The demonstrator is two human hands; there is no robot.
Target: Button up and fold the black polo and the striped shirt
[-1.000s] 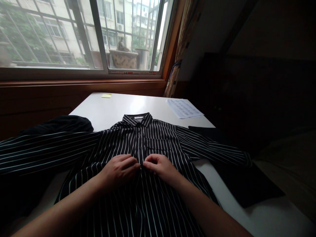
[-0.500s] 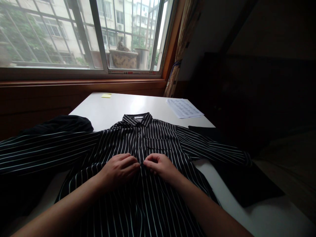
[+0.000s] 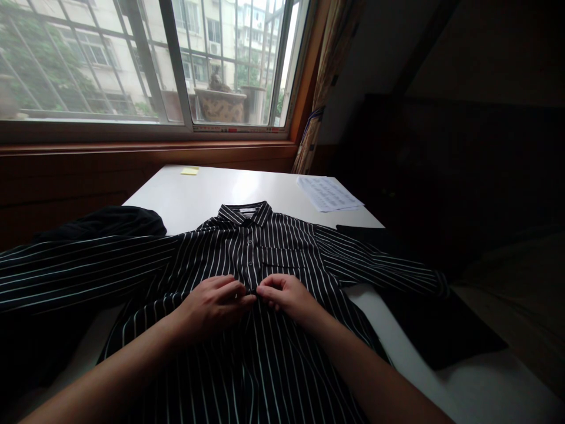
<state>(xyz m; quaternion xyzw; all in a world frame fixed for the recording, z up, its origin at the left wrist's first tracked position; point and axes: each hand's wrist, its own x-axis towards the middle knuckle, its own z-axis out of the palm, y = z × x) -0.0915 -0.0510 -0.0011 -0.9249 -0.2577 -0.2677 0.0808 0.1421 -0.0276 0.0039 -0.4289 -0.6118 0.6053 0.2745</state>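
Pinching shirt, collar toward far table edge
Flatten placket, clamped in right hand; can't tell for left hand.

Black long-sleeved collared shirt, narrow white stripes; plain white tabletop; small yellow paper note; white paper sheets, greyish print; beige cloth curtain, dark patches

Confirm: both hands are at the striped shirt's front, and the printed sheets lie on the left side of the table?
Not quite: the head view shows the printed sheets lying on the right side of the table. The left hand and right hand are at the front of the striped shirt.
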